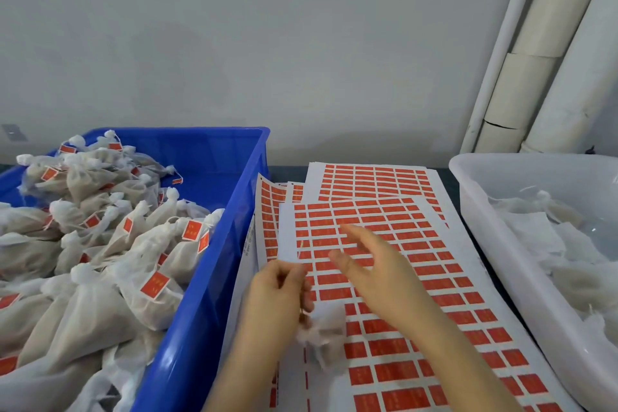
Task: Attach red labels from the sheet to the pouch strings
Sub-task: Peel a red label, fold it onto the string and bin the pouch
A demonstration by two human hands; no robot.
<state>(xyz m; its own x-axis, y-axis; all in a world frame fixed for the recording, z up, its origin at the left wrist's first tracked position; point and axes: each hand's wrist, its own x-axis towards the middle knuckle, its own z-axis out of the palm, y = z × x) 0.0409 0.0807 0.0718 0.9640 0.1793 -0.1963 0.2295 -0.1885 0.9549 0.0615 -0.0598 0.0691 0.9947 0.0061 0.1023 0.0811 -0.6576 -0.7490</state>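
Note:
A sheet of red labels (pixel 418 264) lies on top of other label sheets in the middle of the table. My left hand (pixel 277 291) grips a small white mesh pouch (pixel 326 328) by its top, and the pouch hangs over the sheet's lower left part. My right hand (pixel 374 264) hovers over the sheet with fingers spread and relaxed, its fingertips near the upper left rows, holding nothing that I can see. The image is blurred around both hands.
A blue crate (pixel 234 197) on the left holds several white pouches with red labels on their strings. A white tub (pixel 475 197) on the right holds pouches without labels. More label sheets (pixel 374 181) lie behind. White pipes (pixel 535 60) run up the wall.

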